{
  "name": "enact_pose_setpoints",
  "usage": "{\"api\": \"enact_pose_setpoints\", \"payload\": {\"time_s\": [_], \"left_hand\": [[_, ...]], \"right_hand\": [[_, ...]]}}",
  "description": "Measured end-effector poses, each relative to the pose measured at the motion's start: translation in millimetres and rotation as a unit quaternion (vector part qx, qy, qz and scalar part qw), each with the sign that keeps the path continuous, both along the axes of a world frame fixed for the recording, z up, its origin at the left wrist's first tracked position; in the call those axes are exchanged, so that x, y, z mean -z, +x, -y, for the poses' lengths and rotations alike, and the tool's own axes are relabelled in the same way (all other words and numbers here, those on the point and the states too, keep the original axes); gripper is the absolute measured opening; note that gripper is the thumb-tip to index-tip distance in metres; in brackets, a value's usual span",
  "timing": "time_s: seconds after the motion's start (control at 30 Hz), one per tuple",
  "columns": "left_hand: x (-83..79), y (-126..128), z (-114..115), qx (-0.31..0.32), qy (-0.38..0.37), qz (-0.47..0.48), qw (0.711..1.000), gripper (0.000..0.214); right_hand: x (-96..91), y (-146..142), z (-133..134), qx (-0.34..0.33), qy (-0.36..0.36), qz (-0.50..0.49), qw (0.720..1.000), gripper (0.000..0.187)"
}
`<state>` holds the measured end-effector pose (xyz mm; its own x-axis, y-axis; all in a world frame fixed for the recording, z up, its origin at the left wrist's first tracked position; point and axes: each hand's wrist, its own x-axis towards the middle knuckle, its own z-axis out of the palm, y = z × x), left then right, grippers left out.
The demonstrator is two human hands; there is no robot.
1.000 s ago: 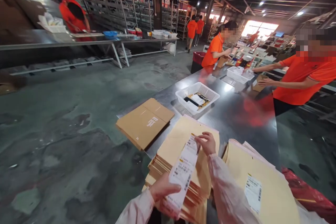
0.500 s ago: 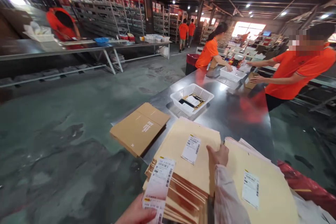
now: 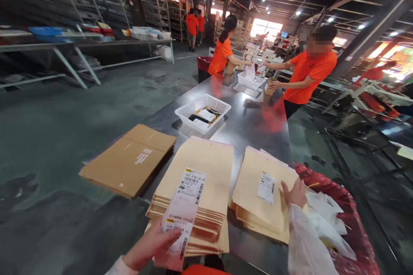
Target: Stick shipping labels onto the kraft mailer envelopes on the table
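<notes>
The left hand (image 3: pixel 151 239) sits at the lower edge of the view, its fingers (image 3: pixel 171 233) curled together and pinching a strip of glossy paper shipping labels (image 3: pixel 182 215), printed with barcodes and small text. The strip stands upright out of the grip and overlaps the near end of a stack of manila envelopes (image 3: pixel 193 180), smooth and matte, their flat edges layered in thin tan bands.

To the right, the right hand (image 3: pixel 293 193) is open, its fingers (image 3: pixel 285 189) spread apart and lying against the right edge of a second, lower stack of manila envelopes (image 3: pixel 263 193). The top envelope of that stack carries a white barcode label (image 3: pixel 266 188), just beyond the fingertips. A loose, translucent white sleeve (image 3: pixel 306 245) covers the right forearm. Beyond the right fingers, crumpled white plastic (image 3: pixel 325 219) lies over shiny red plastic sheeting (image 3: pixel 351 223).

Both stacks rest on a brushed steel desk (image 3: pixel 245 124). Ahead of the left fingers, a flat cardboard mailer pile (image 3: pixel 127 159) lies on the desk's edge. Farther ahead of both hands sits a white mesh plastic basket (image 3: pixel 202 114) holding dark and pale packets.
</notes>
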<state>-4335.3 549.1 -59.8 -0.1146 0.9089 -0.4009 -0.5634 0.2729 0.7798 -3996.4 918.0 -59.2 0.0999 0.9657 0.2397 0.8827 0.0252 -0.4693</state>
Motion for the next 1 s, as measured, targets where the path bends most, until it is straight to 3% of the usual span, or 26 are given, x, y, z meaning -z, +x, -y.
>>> {"api": "enact_pose_setpoints", "payload": {"time_s": [0.1,0.17,0.27,0.33,0.43,0.47,0.5,0.57,0.6,0.7,0.87,1.0], "left_hand": [[-7.6,6,-5,-0.002,-0.029,0.005,1.000,0.058],[-11.7,9,-6,-0.006,-0.037,0.005,0.999,0.057],[-12.4,10,-3,-0.012,-0.051,-0.006,0.999,0.053],[-10.0,13,-2,-0.034,-0.067,-0.018,0.997,0.052],[-8.1,20,-4,-0.056,-0.072,-0.044,0.995,0.058],[-9.0,23,-7,-0.045,-0.067,-0.058,0.995,0.059],[-10.6,24,-11,-0.029,-0.058,-0.074,0.995,0.058],[-14.8,24,-21,-0.025,-0.025,-0.103,0.994,0.057],[-16.8,22,-26,-0.053,-0.009,-0.113,0.992,0.057],[-19.4,13,-39,-0.182,0.005,-0.120,0.976,0.055],[-14.0,12,-52,-0.178,0.010,-0.113,0.978,0.042],[-1.2,27,-60,-0.286,-0.010,-0.084,0.954,0.048]], "right_hand": [[33.8,-25,34,-0.122,-0.046,0.152,0.980,0.060],[47.9,-43,56,-0.163,-0.090,0.185,0.965,0.053],[40.5,-63,80,-0.187,-0.126,0.048,0.973,0.052],[22.6,-79,100,-0.251,-0.136,-0.092,0.954,0.052],[-0.6,-118,153,-0.371,-0.195,-0.203,0.885,0.049],[-4.6,-133,176,-0.406,-0.236,-0.236,0.851,0.052],[-6.6,-148,198,-0.434,-0.298,-0.298,0.796,0.059],[-6.9,-174,237,-0.408,-0.367,-0.398,0.735,0.062],[-6.2,-184,251,-0.390,-0.387,-0.423,0.720,0.059],[-7.4,-198,259,-0.394,-0.389,-0.395,0.732,0.045],[-33.2,-214,209,-0.403,-0.321,-0.323,0.794,0.042],[-53.6,-225,189,-0.479,-0.280,-0.193,0.809,0.024]]}}
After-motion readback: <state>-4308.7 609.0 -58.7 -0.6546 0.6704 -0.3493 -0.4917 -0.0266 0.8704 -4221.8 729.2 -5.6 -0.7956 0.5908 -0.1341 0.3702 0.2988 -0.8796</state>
